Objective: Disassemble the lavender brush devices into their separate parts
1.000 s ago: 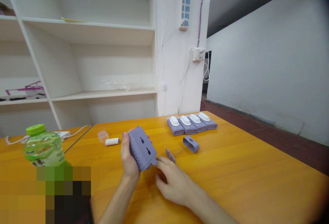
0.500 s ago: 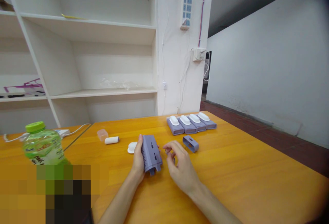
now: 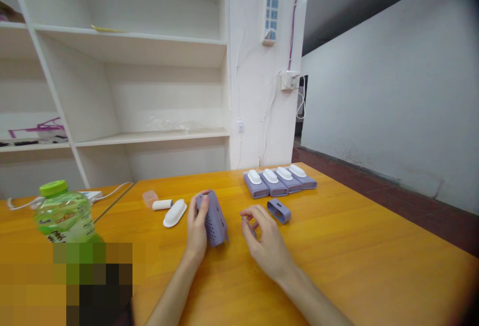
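My left hand (image 3: 196, 231) grips a purple perforated plastic housing (image 3: 214, 217), held upright on the orange table (image 3: 337, 246). My right hand (image 3: 264, 239) hovers just right of it, its fingers pinched on a small purple plate with a spring (image 3: 247, 225), mostly hidden by the fingers. A white oval cap (image 3: 174, 213) lies left of the housing. A purple oval ring piece (image 3: 279, 210) lies on the table beyond my right hand.
A row of several assembled purple units with white caps (image 3: 280, 180) stands at the table's far side. A white cylinder (image 3: 162, 205) and a small clear cup (image 3: 149, 198) lie left. A green bottle (image 3: 63, 216) stands at the near left. White shelving (image 3: 112, 91) rises behind.
My left hand turned the housing from face-up to edge-on. My right hand lifted from the table, picked up the small plate with its spring, and the white cap came into view.
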The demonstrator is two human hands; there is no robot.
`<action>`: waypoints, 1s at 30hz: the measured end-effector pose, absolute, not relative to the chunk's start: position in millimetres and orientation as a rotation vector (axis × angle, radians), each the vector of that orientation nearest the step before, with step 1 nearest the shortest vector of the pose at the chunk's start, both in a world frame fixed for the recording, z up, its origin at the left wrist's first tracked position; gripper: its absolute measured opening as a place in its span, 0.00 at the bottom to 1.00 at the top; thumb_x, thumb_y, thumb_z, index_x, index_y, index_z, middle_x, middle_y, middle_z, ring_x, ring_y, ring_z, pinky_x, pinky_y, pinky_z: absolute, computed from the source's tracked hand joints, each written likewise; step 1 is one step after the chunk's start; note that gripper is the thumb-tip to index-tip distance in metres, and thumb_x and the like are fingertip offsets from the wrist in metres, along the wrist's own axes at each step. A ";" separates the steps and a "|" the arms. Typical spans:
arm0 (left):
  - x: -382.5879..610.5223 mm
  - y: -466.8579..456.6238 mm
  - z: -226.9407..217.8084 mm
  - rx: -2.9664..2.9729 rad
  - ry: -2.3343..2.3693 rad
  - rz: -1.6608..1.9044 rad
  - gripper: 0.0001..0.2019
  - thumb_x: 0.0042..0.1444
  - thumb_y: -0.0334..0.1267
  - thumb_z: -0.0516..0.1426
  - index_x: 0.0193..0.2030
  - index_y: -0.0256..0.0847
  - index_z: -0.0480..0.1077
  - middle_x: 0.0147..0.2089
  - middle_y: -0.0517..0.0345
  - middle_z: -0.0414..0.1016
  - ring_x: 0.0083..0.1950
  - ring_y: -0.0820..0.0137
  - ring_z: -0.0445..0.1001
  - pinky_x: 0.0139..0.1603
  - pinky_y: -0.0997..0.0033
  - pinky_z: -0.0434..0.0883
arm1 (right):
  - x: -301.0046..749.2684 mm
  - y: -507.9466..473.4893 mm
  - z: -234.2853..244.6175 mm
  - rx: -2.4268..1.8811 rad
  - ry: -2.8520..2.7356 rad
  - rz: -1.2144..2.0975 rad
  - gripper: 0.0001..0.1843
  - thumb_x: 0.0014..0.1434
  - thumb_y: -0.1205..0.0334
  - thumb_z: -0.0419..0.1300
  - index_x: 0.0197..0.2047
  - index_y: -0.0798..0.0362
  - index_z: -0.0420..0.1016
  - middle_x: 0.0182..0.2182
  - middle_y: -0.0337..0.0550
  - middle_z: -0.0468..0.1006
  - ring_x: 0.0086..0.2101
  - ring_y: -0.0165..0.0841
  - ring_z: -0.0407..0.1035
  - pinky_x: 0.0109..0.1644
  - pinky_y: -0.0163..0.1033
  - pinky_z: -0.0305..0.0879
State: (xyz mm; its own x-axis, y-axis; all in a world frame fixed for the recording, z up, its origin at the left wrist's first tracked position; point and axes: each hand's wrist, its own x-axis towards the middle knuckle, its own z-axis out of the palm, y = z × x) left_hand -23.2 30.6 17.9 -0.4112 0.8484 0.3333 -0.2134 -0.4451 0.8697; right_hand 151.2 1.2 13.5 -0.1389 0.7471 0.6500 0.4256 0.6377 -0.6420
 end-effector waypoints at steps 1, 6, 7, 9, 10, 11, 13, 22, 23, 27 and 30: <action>-15.9 24.2 20.2 1.163 0.988 1.891 0.18 0.52 0.50 0.65 0.46 0.44 0.74 0.49 0.55 0.77 0.52 0.62 0.75 0.54 0.66 0.70 | 151.5 1.5 13.6 -0.963 -1.769 0.367 0.10 0.64 0.70 0.53 0.46 0.50 0.70 0.43 0.43 0.73 0.45 0.38 0.69 0.50 0.42 0.66; 4.7 -0.7 23.4 1.869 0.968 1.653 0.16 0.51 0.38 0.67 0.47 0.45 0.73 0.60 0.50 0.69 0.64 0.55 0.66 0.67 0.56 0.60 | 159.8 6.4 10.8 -1.038 -1.737 0.355 0.16 0.61 0.74 0.52 0.49 0.50 0.71 0.46 0.46 0.74 0.49 0.40 0.68 0.53 0.46 0.66; 5.7 -2.3 22.2 1.949 0.973 1.622 0.18 0.51 0.37 0.67 0.49 0.46 0.72 0.62 0.49 0.67 0.66 0.55 0.64 0.68 0.55 0.59 | 162.4 8.5 9.6 -1.050 -1.724 0.349 0.18 0.60 0.75 0.51 0.49 0.50 0.71 0.47 0.47 0.74 0.50 0.41 0.68 0.54 0.47 0.67; 5.9 -2.0 19.1 1.966 0.975 1.600 0.25 0.51 0.36 0.67 0.56 0.48 0.68 0.64 0.49 0.66 0.67 0.55 0.64 0.69 0.53 0.59 | 167.6 13.5 7.2 -1.076 -1.694 0.319 0.21 0.58 0.77 0.49 0.49 0.50 0.71 0.47 0.47 0.74 0.50 0.42 0.68 0.55 0.49 0.66; 5.4 -0.8 17.8 1.947 0.979 1.599 0.29 0.51 0.36 0.68 0.59 0.49 0.66 0.64 0.50 0.66 0.67 0.55 0.64 0.69 0.53 0.59 | 170.3 16.2 6.3 -1.090 -1.680 0.292 0.22 0.57 0.78 0.48 0.49 0.50 0.71 0.46 0.48 0.74 0.50 0.42 0.68 0.56 0.50 0.66; 4.7 0.8 16.8 1.923 0.986 1.605 0.32 0.51 0.36 0.68 0.61 0.50 0.63 0.64 0.50 0.66 0.66 0.56 0.65 0.69 0.52 0.59 | 173.1 19.0 5.7 -1.106 -1.669 0.259 0.22 0.56 0.78 0.48 0.48 0.50 0.71 0.46 0.48 0.74 0.50 0.42 0.68 0.56 0.51 0.66; 2.7 4.2 15.7 1.886 1.013 1.611 0.35 0.51 0.37 0.68 0.64 0.51 0.60 0.64 0.51 0.66 0.66 0.57 0.65 0.70 0.53 0.59 | 180.2 24.8 5.1 -1.135 -1.668 0.185 0.21 0.56 0.77 0.49 0.48 0.50 0.71 0.45 0.48 0.74 0.50 0.43 0.68 0.56 0.51 0.65; -22.5 23.7 3.5 2.329 1.268 1.498 0.38 0.51 0.18 0.50 0.69 0.48 0.56 0.71 0.53 0.59 0.74 0.61 0.54 0.75 0.52 0.50 | 229.1 60.9 -16.1 -1.419 -1.769 -0.133 0.16 0.56 0.71 0.55 0.44 0.53 0.80 0.58 0.54 0.70 0.59 0.48 0.64 0.63 0.58 0.58; -26.2 26.0 0.4 2.412 1.342 1.443 0.41 0.48 0.16 0.48 0.69 0.47 0.56 0.72 0.53 0.58 0.75 0.62 0.52 0.75 0.50 0.48 | 231.0 63.3 -18.8 -1.430 -1.798 -0.124 0.16 0.57 0.70 0.56 0.46 0.53 0.80 0.59 0.55 0.69 0.59 0.48 0.63 0.64 0.58 0.58; -38.9 32.4 -11.0 2.577 1.690 1.210 0.43 0.39 0.14 0.46 0.64 0.46 0.63 0.70 0.51 0.62 0.75 0.58 0.52 0.74 0.38 0.36 | 226.5 62.7 -22.0 -1.413 -1.886 -0.073 0.16 0.59 0.66 0.57 0.48 0.51 0.82 0.60 0.55 0.69 0.61 0.48 0.62 0.64 0.60 0.58; -45.3 35.9 -14.7 2.612 1.779 1.088 0.36 0.41 0.17 0.48 0.58 0.45 0.68 0.68 0.49 0.66 0.72 0.55 0.59 0.72 0.34 0.27 | 217.6 54.9 -19.6 -1.409 -1.897 -0.036 0.14 0.62 0.62 0.57 0.45 0.50 0.83 0.61 0.57 0.67 0.62 0.50 0.61 0.62 0.61 0.60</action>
State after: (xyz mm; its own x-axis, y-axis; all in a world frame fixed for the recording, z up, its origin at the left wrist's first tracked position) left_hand -45.3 35.9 -14.7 0.2293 0.7589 0.6095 0.8883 -0.4192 0.1877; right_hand 217.6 54.9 -19.6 -0.1034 0.8087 0.5790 0.8303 0.3907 -0.3974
